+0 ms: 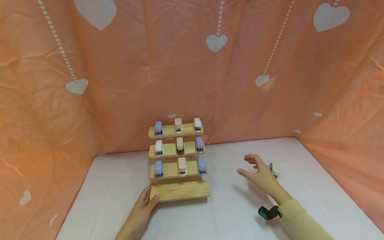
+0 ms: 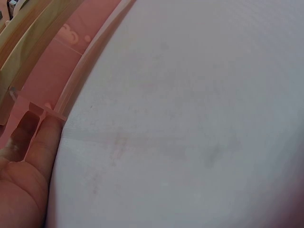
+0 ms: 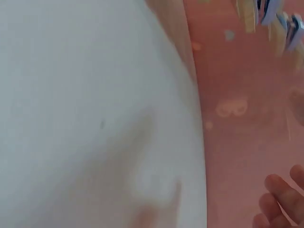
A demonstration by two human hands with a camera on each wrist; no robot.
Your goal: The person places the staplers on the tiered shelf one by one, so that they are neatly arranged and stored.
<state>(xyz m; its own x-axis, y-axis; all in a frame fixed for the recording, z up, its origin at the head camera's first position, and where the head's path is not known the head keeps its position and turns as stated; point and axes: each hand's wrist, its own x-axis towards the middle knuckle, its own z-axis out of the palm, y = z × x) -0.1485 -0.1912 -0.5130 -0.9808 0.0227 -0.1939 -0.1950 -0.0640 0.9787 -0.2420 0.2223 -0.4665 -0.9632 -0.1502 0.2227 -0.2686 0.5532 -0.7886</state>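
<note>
A tiered wooden display stand (image 1: 179,191) has four steps on clear supports. My left hand (image 1: 141,211) grips the left end of its lowest, bare step, thumb in front; in the left wrist view, fingers (image 2: 45,142) touch a clear support. Mini staplers stand on the upper three steps: purple, pink and white on top; white, a beige stapler (image 1: 180,146) and purple below; then purple, a pink stapler (image 1: 182,166) and purple. My right hand (image 1: 262,176) hovers over the table at right, fingers loosely bent and holding nothing. Just beyond it lies a pale stapler (image 1: 275,169), partly hidden.
A white cloth-covered table (image 1: 226,221) carries the stand. Orange sheeting (image 1: 182,79) with white hearts encloses the back and both sides. Each wrist wears a black device, as on the right wrist camera (image 1: 268,212).
</note>
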